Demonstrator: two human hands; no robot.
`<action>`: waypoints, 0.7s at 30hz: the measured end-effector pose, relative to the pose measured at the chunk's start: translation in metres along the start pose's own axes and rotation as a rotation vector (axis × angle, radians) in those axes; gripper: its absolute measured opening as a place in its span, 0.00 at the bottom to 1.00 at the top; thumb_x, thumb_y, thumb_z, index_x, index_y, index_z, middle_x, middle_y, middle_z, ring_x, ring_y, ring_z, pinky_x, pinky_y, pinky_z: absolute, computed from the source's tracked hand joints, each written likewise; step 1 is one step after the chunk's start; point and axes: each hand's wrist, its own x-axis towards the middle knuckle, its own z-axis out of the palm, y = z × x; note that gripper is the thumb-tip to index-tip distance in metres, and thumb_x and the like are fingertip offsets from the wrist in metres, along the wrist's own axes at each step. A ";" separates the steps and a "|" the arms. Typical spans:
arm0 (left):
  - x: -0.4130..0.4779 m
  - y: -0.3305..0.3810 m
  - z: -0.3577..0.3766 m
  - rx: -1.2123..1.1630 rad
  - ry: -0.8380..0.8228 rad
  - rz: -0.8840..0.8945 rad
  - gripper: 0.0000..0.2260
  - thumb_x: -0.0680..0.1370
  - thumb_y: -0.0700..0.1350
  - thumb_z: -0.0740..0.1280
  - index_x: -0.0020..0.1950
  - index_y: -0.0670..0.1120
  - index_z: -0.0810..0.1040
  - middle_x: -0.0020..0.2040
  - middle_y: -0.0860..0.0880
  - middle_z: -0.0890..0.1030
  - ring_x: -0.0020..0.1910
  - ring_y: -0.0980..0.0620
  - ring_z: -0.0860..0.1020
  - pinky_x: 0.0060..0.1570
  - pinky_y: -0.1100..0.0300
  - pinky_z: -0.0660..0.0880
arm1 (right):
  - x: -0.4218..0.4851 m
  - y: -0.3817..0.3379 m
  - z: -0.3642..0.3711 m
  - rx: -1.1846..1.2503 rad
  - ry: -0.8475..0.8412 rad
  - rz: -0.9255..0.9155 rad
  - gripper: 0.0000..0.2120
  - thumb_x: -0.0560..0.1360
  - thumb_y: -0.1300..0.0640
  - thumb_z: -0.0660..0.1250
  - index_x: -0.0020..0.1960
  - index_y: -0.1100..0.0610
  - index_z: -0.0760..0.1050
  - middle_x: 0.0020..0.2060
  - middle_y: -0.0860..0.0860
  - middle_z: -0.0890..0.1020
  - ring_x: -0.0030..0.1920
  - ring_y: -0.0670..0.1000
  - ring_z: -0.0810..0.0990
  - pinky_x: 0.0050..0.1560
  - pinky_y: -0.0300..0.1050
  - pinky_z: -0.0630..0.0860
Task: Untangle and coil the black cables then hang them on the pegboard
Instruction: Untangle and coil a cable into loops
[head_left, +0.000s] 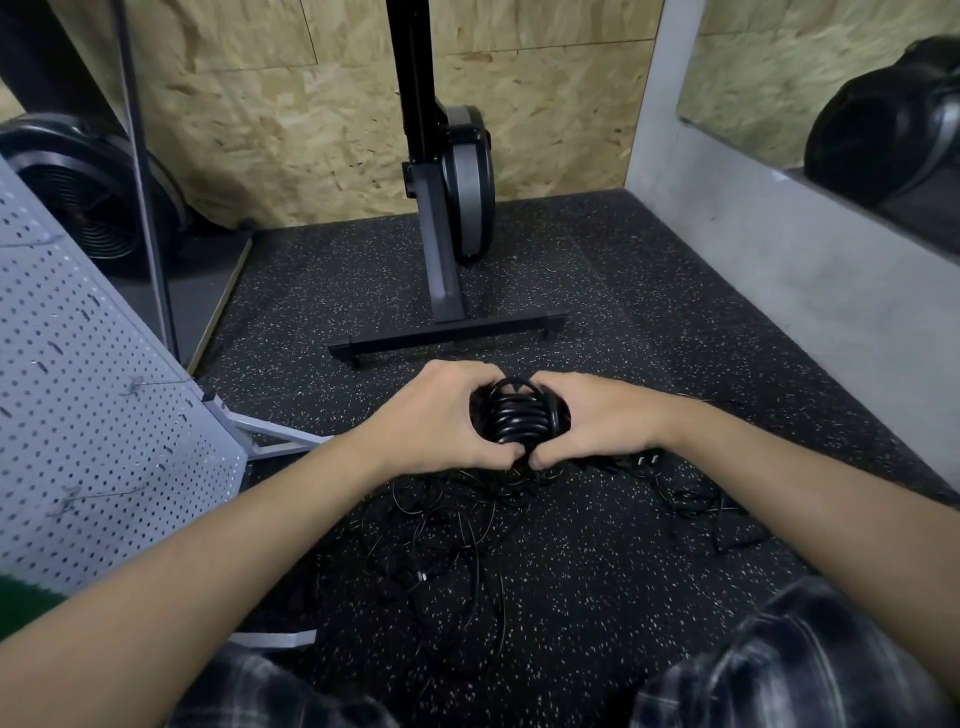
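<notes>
Underfoot, black rubber floor (623, 291), matte, flecked with pale specks, open across the middle. At the back, tan chipboard (260, 104) walling, rough and flaky. Along the right, a grey concrete ledge (779, 291), hard-edged, closing off that side. At the left edge, a pale grey pegboard (93, 405) on a metal frame, dotted with rows of holes and a few small hooks, its foot reaching toward the middle. Straight ahead, a black and grey exercise machine (447, 270), upright on a T-shaped base bar just beyond the hands.

On the floor below the forearms, a loose tangle (441, 545) of thin black cables, loops crossing every way. To its right, a smaller tangle (701, 509).

Above the cables, left hand (436, 415) and right hand (608, 415) side by side, fingers curled round one coil (519, 415), thumbs close together beneath it. Thick, glossy black cable, wound in tight stacked rounds, ridged, one loop arched over the top. Lifted or resting on the floor: cannot tell. Just past the right wrist, a small black plug (649, 460) on the floor.
</notes>
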 end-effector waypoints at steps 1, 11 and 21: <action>0.000 0.000 0.000 0.003 -0.021 -0.010 0.14 0.66 0.53 0.79 0.45 0.49 0.81 0.41 0.53 0.84 0.42 0.54 0.81 0.45 0.51 0.77 | 0.000 -0.001 0.002 0.004 -0.016 0.007 0.26 0.65 0.43 0.80 0.58 0.45 0.73 0.52 0.45 0.84 0.52 0.48 0.83 0.58 0.55 0.81; -0.003 -0.006 -0.007 -0.155 -0.078 -0.090 0.07 0.68 0.47 0.80 0.38 0.49 0.83 0.36 0.51 0.84 0.35 0.50 0.81 0.39 0.52 0.79 | 0.003 -0.010 0.009 0.094 -0.110 0.032 0.22 0.69 0.50 0.80 0.59 0.53 0.75 0.50 0.52 0.86 0.46 0.49 0.83 0.54 0.54 0.80; -0.001 -0.005 -0.002 -0.062 -0.187 -0.049 0.12 0.66 0.47 0.80 0.45 0.51 0.81 0.40 0.53 0.85 0.40 0.53 0.83 0.44 0.49 0.80 | 0.002 -0.009 0.011 -0.040 -0.092 0.048 0.27 0.65 0.41 0.80 0.57 0.42 0.70 0.51 0.44 0.82 0.50 0.49 0.82 0.50 0.49 0.80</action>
